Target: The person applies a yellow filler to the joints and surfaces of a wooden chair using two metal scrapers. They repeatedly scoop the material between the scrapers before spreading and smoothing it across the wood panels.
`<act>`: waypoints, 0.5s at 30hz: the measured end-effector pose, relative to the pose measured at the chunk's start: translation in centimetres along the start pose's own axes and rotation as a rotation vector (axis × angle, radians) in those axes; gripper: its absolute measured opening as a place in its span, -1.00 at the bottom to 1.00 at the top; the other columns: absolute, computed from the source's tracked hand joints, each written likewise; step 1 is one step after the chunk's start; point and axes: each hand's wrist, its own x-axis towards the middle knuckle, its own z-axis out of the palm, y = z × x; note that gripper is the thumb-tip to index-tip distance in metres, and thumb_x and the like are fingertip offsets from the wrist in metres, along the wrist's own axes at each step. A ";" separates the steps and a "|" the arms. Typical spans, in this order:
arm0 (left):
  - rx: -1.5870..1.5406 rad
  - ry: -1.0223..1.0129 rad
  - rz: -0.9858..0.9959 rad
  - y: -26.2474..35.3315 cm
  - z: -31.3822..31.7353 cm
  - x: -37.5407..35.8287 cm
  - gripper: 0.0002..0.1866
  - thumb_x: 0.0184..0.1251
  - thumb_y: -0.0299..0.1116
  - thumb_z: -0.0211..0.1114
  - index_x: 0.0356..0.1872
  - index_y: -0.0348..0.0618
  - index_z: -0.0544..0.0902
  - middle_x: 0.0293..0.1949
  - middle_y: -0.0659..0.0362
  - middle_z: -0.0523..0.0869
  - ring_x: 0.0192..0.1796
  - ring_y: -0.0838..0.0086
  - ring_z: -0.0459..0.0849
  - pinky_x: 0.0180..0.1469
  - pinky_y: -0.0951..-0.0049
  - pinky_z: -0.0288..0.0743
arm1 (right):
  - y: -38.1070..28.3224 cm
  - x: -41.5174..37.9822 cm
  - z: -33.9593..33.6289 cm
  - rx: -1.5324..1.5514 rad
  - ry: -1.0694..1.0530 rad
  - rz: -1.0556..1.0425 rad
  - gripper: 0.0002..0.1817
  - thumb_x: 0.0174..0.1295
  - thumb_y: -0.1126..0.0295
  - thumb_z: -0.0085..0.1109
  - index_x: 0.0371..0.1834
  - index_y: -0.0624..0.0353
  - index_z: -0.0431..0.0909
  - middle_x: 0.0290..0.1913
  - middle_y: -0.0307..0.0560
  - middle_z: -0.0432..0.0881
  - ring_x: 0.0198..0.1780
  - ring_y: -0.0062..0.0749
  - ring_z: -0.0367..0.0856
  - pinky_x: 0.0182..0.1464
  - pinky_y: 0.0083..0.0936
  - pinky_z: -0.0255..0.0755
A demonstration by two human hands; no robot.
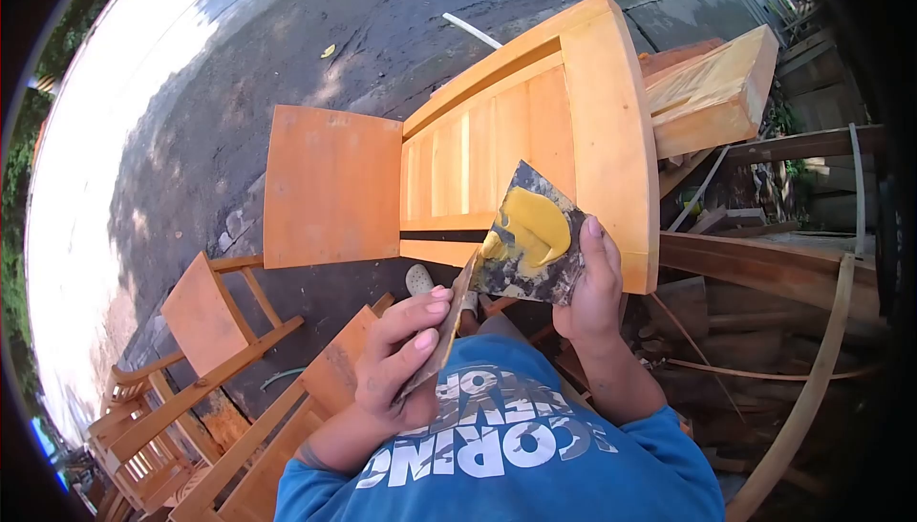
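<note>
My right hand (594,283) grips the edge of a dark, stained flat plate (564,278), thumb on top. A thick smear of yellow putty (537,222) covers much of its face. In my left hand (406,340) is a thin, flat putty scraper (441,355), seen nearly edge-on and pinched between fingers and thumb. Its upper end meets the plate's left edge beside the putty. Behind both hands lies a wooden panel (611,111) with a thick frame and slatted middle; a flat wooden board (334,188) adjoins its left side.
Wooden chairs (153,436) crowd the lower left, near a wooden seat (207,317). On the right are a thick timber block (716,92), long beams (764,269) and a curved wooden strip (812,398). Dark pavement (315,54) stretches beyond. A shoe (418,279) shows below the panel.
</note>
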 end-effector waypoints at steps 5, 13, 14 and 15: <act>-0.005 0.215 -0.192 0.4 -0.6 -1.1 -0.64 0.29 -0.64 0.10 0.12 -0.31 0.49 0.02 -0.24 0.56 0.07 -0.03 0.60 0.13 0.05 0.47 | 0.3 -0.3 0.1 0.049 -0.033 0.002 -0.58 0.48 0.18 -0.22 0.02 0.38 0.42 -0.05 0.04 0.61 -0.04 -0.34 0.63 0.04 -0.42 0.53; -0.037 -0.020 0.208 0.9 -0.7 0.5 -0.66 0.35 -0.56 0.11 0.12 -0.06 0.47 0.02 -0.09 0.57 0.10 -0.07 0.58 0.20 -0.09 0.42 | 0.0 -0.5 0.2 0.208 -0.126 0.239 -0.57 0.48 0.19 -0.23 0.09 0.39 0.40 -0.01 0.07 0.60 -0.02 -0.28 0.64 0.08 -0.37 0.52; -0.042 -0.122 0.219 1.0 -1.2 1.0 -0.69 0.27 -0.47 0.22 0.05 -0.09 0.54 0.02 -0.06 0.61 0.11 -0.06 0.58 0.21 -0.07 0.41 | 0.0 -0.5 0.3 0.232 -0.161 0.293 -0.56 0.48 0.20 -0.24 0.10 0.40 0.39 0.00 0.08 0.60 -0.01 -0.26 0.63 0.09 -0.36 0.51; -0.046 -0.221 0.228 1.4 -2.1 1.5 -0.69 0.19 -0.39 0.33 -0.02 -0.12 0.62 0.01 -0.04 0.65 0.13 -0.05 0.59 0.22 -0.05 0.41 | -0.2 -0.5 0.3 0.253 -0.197 0.348 -0.56 0.48 0.20 -0.25 0.11 0.40 0.38 0.00 0.08 0.60 0.00 -0.25 0.63 0.10 -0.36 0.51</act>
